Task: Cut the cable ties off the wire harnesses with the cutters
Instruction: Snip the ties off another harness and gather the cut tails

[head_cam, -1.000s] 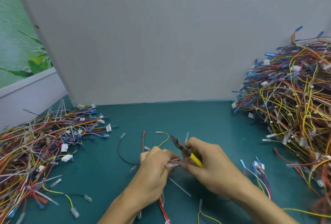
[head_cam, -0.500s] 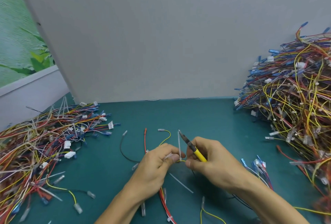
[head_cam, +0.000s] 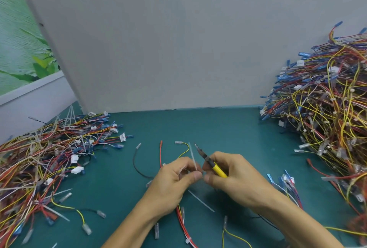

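Left hand [head_cam: 174,180] pinching a thin, translucent cable tie [head_cam: 192,155] upright, right hand [head_cam: 234,176] curled round slim yellow-handled cutters [head_cam: 210,161] just beside it, tangled multicoloured wire harnesses [head_cam: 327,109] heaped either side.

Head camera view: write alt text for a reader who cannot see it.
A person's left hand pinches a pale cable tie that stands upright, while the right hand grips yellow-handled cutters just beside it. Tangled heaps of wire harnesses lie at both sides of the teal table.
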Tool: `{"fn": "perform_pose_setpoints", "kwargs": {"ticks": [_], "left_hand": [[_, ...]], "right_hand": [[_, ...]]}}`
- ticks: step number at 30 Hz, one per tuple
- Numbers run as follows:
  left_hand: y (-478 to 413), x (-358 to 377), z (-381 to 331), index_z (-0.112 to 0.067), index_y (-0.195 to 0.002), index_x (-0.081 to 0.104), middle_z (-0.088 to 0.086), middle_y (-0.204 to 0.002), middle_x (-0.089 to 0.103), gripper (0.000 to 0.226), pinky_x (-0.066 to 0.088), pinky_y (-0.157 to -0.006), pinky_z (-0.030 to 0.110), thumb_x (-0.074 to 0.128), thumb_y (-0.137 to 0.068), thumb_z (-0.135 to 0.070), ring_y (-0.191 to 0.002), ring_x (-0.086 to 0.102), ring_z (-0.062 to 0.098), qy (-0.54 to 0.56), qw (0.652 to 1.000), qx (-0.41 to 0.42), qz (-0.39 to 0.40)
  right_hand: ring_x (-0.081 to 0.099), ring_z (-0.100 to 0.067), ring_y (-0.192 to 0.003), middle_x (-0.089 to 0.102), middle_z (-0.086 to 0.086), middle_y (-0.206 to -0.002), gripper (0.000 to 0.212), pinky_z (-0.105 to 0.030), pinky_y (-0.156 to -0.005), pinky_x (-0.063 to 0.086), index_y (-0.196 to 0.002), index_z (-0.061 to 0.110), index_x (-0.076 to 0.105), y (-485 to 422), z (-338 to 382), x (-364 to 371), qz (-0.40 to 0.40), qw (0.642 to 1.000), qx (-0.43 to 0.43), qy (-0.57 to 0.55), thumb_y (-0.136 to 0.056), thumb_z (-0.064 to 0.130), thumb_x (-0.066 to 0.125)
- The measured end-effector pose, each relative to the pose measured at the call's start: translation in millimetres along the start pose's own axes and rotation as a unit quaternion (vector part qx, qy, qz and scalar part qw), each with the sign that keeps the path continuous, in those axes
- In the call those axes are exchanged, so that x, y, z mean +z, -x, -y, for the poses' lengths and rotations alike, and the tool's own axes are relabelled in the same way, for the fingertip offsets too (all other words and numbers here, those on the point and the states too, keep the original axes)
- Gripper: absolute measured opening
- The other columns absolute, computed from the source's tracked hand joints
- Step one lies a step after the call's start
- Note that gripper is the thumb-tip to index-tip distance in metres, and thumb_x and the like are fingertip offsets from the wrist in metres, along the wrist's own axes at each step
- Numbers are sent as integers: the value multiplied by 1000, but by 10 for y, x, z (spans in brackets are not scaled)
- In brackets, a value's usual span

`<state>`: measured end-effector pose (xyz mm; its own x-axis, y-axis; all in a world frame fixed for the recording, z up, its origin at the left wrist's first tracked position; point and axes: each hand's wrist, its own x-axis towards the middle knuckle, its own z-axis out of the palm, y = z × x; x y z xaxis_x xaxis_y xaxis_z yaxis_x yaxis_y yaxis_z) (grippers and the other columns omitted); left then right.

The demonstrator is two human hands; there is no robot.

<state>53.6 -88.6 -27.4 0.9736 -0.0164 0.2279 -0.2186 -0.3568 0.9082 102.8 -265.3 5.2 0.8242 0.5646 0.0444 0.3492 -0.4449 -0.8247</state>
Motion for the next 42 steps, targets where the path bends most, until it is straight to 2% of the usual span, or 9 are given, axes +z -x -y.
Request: {"fn": "perform_pose_setpoints", "kwargs": {"ticks": [2, 4, 7, 10, 13, 19, 27, 37, 42], "left_hand": [[5, 4, -6, -18, -82, 61, -18, -65, 53, 13, 33, -60, 14, 57, -85, -30, -60, 42, 2, 16, 1000, -10, 15], [5, -6, -17, -14, -83, 60, -13, -66, 53, 16, 31, -54, 13, 55, -87, -29, -55, 37, 4, 54, 998, -23, 20], [2, -18, -25, -14, -86, 58, -4, -72, 59, 15, 29, -49, 12, 52, -88, -28, -49, 35, 3, 92, 995, -42, 23], [6, -19, -1, -19, -86, 58, -7, -74, 59, 12, 30, -50, 11, 51, -89, -28, -50, 36, 2, 84, 995, -36, 32], [5, -27, 23, -28, -83, 60, -11, -72, 58, 11, 29, -51, 14, 51, -89, -30, -51, 35, 5, 62, 997, -36, 33], [5, -25, 20, -31, -80, 62, -12, -65, 52, 12, 28, -50, 16, 53, -87, -28, -51, 32, 7, 71, 996, -35, 32], [9, -32, 8, -29, -80, 62, -14, -63, 47, 12, 28, -51, 15, 53, -88, -28, -52, 32, 6, 42, 998, -26, 37], [16, -31, -15, -22, -82, 60, -17, -54, 43, 11, 27, -50, 13, 52, -88, -26, -50, 31, 3, 20, 999, -12, 36], [25, -27, -21, -22, -81, 60, -17, -53, 44, 11, 27, -50, 13, 52, -88, -24, -50, 31, 2, 15, 999, -10, 36]], "right_hand": [[51, -10, -68, 63, -1, -76, 12, -31, -70, 46, -88, 29, 64, -7, 9, -95, -25, 998, -9, 61, -83, 18, 65], [50, -12, -73, 55, 4, -78, 23, -30, -68, 43, -80, 36, 58, 5, 34, -267, -45, 981, -33, 187, -79, 13, 58], [51, -21, -80, 46, 7, -80, 17, -36, -68, 47, -83, 29, 53, 52, 56, -483, 3, 939, -40, 342, -76, 14, 49], [52, -25, -83, 39, 9, -77, 23, -34, -66, 47, -84, 35, 48, 91, 84, -511, 53, 911, -47, 407, -75, 14, 47], [47, -23, -79, 37, 8, -75, 22, -32, -60, 41, -83, 34, 48, 92, 106, -449, 69, 895, -67, 435, -76, 13, 48], [44, -22, -78, 37, 7, -79, 22, -27, -47, 24, -95, 28, 57, 83, 139, -413, 66, 867, -59, 490, -79, 16, 50], [44, -26, -76, 35, 5, -81, 18, -29, -48, 26, -88, 25, 53, 79, 142, -353, 80, 862, -57, 498, -78, 11, 49], [46, -28, -76, 42, 4, -86, 17, -31, -51, 28, -90, 21, 53, 86, 133, -336, 69, 851, -70, 516, -78, 10, 50], [45, -28, -74, 44, 3, -84, 19, -29, -47, 26, -90, 21, 55, 87, 121, -327, 73, 850, -74, 517, -78, 9, 49]]}}
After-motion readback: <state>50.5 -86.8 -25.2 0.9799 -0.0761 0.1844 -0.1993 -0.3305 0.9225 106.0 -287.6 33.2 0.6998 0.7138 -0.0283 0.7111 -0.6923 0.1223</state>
